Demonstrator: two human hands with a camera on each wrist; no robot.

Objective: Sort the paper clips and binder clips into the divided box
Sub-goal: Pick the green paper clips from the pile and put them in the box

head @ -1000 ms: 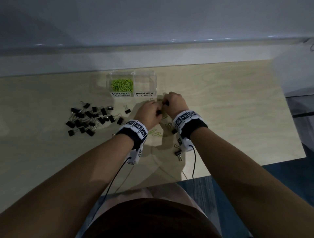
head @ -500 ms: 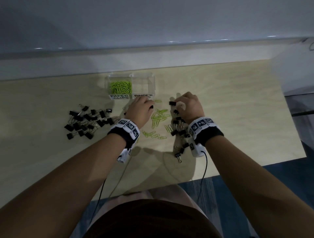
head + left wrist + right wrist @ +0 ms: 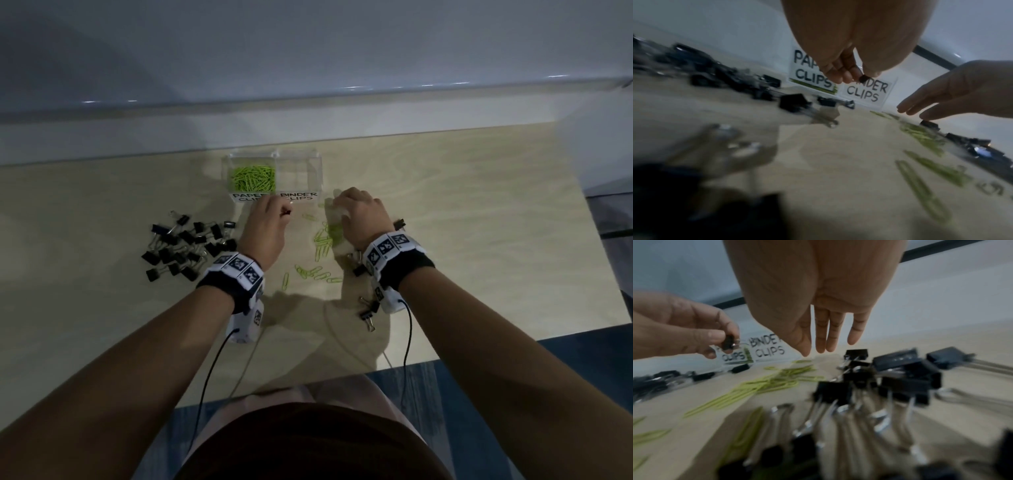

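On the pale wooden desk (image 3: 479, 222) stands a clear plastic divided box (image 3: 274, 178) with two hand-lettered white labels on its front wall; the compartment marked PAPER CLIPS holds a heap of lime-green wire paper clips (image 3: 254, 177), while the compartment marked BINDER CLIPS shows nothing inside in the head view. The left hand (image 3: 265, 228) hangs just in front of the box, its grip closed in a pinch of thumb and fingertips around one small black binder clip with silver wire handles (image 3: 728, 342), held clear of the desk before the labels. The right hand (image 3: 359, 214) hovers beside it with its grip open, fingers (image 3: 831, 332) straight and pointing down over a loose scatter of green paper clips (image 3: 323, 240) lying on the desk between the two wrists. A pile of black binder clips (image 3: 186, 245) lies on the desk left of the left hand, and a second cluster of black binder clips (image 3: 890, 379) lies under and near the right wrist, touching one another. Both wrists wear black bands with white marker-printed camera blocks (image 3: 238, 270) and thin black cables.
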